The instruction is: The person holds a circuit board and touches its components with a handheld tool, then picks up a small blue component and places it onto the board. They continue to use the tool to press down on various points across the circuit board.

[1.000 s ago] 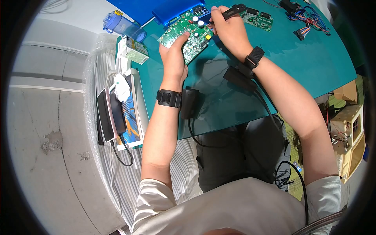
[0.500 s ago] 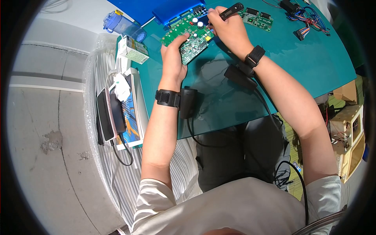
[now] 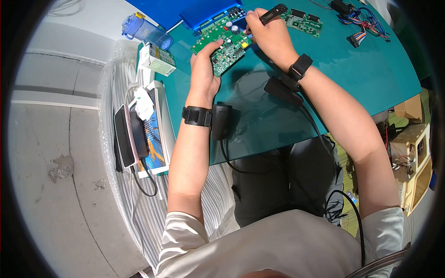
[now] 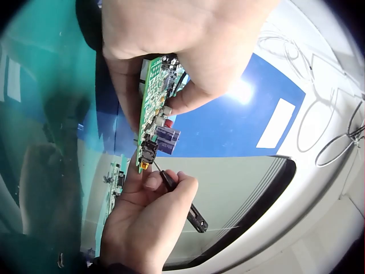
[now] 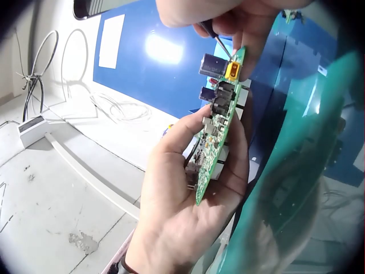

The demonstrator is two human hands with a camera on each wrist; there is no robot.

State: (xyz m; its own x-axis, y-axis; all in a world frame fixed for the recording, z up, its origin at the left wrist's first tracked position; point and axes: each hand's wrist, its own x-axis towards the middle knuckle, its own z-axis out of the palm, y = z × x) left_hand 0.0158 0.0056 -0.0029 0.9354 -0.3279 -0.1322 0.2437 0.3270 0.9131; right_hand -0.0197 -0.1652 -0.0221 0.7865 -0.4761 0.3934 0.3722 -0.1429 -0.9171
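A green circuit board [image 3: 226, 54] is held up by the left hand [image 3: 204, 74], thumb on its component face and fingers behind it. In the right wrist view the left hand [image 5: 182, 200] grips the board [image 5: 212, 149] by its sides. The right hand [image 3: 273, 39] pinches a slim black tool [image 3: 273, 15]. In the left wrist view the tool [image 4: 191, 212] points its thin metal tip at the board's end, beside the yellow connector [image 4: 145, 166] and dark capacitors [image 4: 167, 140]. Whether the tip touches cannot be told. A fingertip of the right hand [image 4: 145, 228] lies against the board's end.
Behind the board lies a blue metal case [image 3: 208, 14]. A second green board [image 3: 303, 23] and bundled wires [image 3: 364, 28] lie at the back right of the green table [image 3: 343, 88]. On the left stand a bottle [image 3: 146, 31] and a small carton [image 3: 157, 59].
The circuit board has tilted slightly in the left hand, and that wrist has shifted a little left. The right hand's tool has swung to a steeper angle since the earliest frame.
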